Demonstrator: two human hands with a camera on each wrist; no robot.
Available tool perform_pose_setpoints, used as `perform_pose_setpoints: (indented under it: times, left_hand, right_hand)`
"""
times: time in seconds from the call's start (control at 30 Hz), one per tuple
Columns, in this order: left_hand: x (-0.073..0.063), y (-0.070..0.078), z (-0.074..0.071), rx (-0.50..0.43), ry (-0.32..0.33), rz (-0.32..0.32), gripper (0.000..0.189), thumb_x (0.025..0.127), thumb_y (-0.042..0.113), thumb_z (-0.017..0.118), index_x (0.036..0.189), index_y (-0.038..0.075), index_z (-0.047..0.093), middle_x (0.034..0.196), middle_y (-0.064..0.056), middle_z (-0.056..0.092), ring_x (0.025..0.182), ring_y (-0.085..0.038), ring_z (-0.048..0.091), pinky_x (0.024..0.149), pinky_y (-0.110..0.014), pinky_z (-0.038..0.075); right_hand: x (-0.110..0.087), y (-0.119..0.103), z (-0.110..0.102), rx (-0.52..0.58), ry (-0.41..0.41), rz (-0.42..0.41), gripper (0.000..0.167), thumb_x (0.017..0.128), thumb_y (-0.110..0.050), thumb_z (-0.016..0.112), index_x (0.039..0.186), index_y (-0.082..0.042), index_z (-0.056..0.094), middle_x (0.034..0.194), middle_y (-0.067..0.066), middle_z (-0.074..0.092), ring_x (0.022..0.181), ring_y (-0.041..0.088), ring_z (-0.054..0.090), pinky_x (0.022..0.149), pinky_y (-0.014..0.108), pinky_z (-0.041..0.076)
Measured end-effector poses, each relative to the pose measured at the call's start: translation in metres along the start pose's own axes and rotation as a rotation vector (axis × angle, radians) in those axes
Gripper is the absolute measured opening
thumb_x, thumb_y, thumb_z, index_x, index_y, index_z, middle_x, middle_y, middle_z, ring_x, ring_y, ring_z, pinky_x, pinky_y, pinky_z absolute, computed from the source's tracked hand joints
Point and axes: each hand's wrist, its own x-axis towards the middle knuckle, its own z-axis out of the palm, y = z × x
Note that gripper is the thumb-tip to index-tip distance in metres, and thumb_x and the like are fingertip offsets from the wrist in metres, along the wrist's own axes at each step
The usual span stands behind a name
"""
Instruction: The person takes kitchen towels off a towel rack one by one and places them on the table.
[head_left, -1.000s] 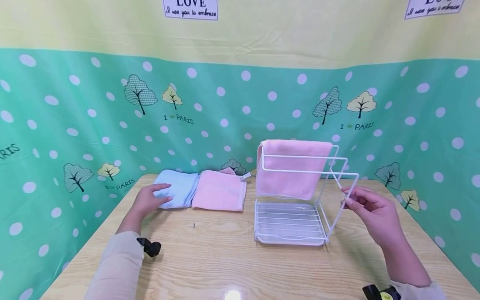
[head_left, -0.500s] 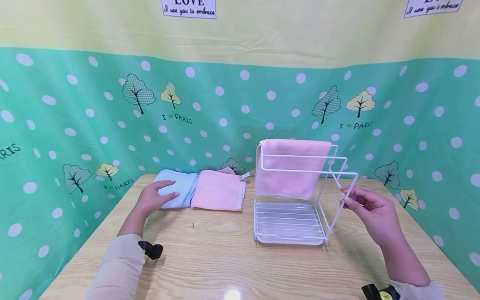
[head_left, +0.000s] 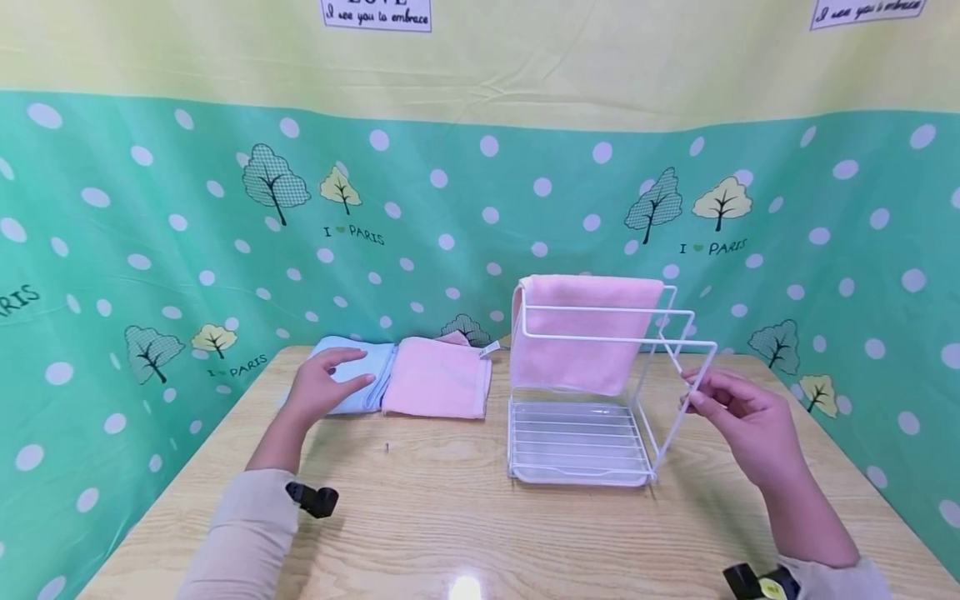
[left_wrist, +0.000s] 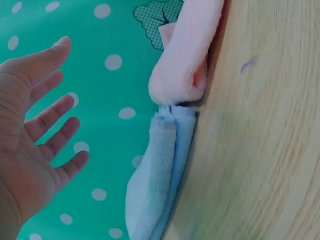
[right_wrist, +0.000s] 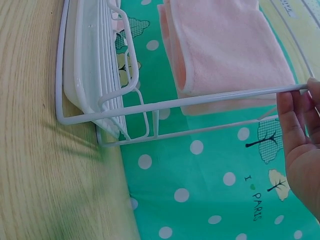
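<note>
A white wire rack (head_left: 587, 338) stands on the table, with a pink towel (head_left: 577, 333) draped over its rear bar. My right hand (head_left: 746, 425) pinches the rack's slanted right side wire between thumb and fingers; the right wrist view shows this pinch too. At the left, my left hand (head_left: 318, 387) is held above a folded blue towel (head_left: 378, 354), fingers spread and nothing in them. In the left wrist view the hand stands apart from the blue towel (left_wrist: 160, 175). A folded pink towel (head_left: 438, 379) with a white tag lies right beside the blue one.
A white tray (head_left: 581, 479) sits in the base of the rack under its wires. A tiny dark speck (head_left: 387, 447) lies on the wooden table (head_left: 420, 525). Behind the table hangs a green and yellow patterned curtain (head_left: 465, 192).
My left hand has shifted a little to the right over the blue towel. The right hand keeps its pinch on the rack, which has not moved.
</note>
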Motion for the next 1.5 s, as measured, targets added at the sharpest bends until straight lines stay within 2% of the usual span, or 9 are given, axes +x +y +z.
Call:
perform_pose_setpoints:
  times: [0.2,0.53,0.77,0.97,1.2,1.37,1.5]
  left_hand:
    - [0.001,0.015,0.003,-0.039,0.017,0.043,0.057,0.085,0.039,0.076,0.129,0.006,0.062,0.135,-0.016,0.055,0.128,-0.035,0.045,0.106,-0.054,0.037]
    - [-0.003,0.037,0.008,-0.116,0.024,0.111,0.050,0.084,0.030,0.079,0.125,0.005,0.065,0.130,-0.013,0.059,0.127,-0.032,0.046,0.104,-0.054,0.039]
    - [-0.002,0.053,0.014,-0.141,0.009,0.159,0.052,0.083,0.032,0.079,0.125,0.006,0.065,0.131,-0.012,0.058,0.125,-0.030,0.048,0.103,-0.054,0.040]
    - [-0.001,0.067,0.018,-0.176,0.011,0.199,0.050,0.083,0.030,0.079,0.125,0.006,0.065,0.130,-0.010,0.058,0.125,-0.028,0.048,0.103,-0.053,0.040]
    - [-0.001,0.084,0.021,-0.190,0.064,0.245,0.043,0.085,0.027,0.078,0.121,0.006,0.068,0.125,-0.009,0.061,0.124,-0.028,0.049,0.100,-0.051,0.044]
    - [0.003,0.101,0.022,-0.248,0.062,0.283,0.038,0.084,0.023,0.079,0.118,0.007,0.070,0.123,-0.007,0.063,0.121,-0.024,0.051,0.099,-0.051,0.044]
    - [0.006,0.116,0.023,-0.286,0.048,0.276,0.037,0.084,0.025,0.079,0.117,0.008,0.071,0.124,-0.005,0.060,0.121,-0.021,0.051,0.100,-0.049,0.044]
  right_hand:
    - [0.000,-0.001,-0.002,-0.029,0.003,0.000,0.020,0.091,0.007,0.062,0.110,0.014,0.064,0.104,0.006,0.066,0.084,0.012,0.066,0.076,0.024,0.056]
    - [-0.002,-0.002,0.000,-0.078,0.009,0.018,0.019,0.090,0.008,0.063,0.106,0.001,0.071,0.109,0.004,0.068,0.083,0.012,0.068,0.075,0.022,0.056]
    - [-0.001,-0.001,0.001,-0.049,-0.001,0.008,0.020,0.090,0.009,0.062,0.108,0.003,0.071,0.108,0.005,0.068,0.083,0.012,0.068,0.076,0.022,0.056]
    - [-0.001,-0.002,0.000,-0.096,0.002,0.021,0.019,0.091,0.006,0.063,0.108,0.003,0.070,0.109,0.004,0.067,0.083,0.012,0.067,0.076,0.022,0.056]
    - [-0.002,-0.003,0.000,-0.086,0.006,0.027,0.019,0.091,0.007,0.063,0.107,0.002,0.071,0.109,0.003,0.067,0.083,0.012,0.067,0.076,0.021,0.055]
    - [-0.001,-0.003,0.000,-0.098,0.007,0.030,0.018,0.091,0.005,0.063,0.107,0.002,0.071,0.108,0.003,0.067,0.084,0.011,0.067,0.076,0.021,0.055]
    - [0.000,-0.003,0.000,-0.105,0.006,0.029,0.018,0.092,0.003,0.063,0.109,0.007,0.068,0.106,0.004,0.066,0.084,0.011,0.067,0.076,0.021,0.055]
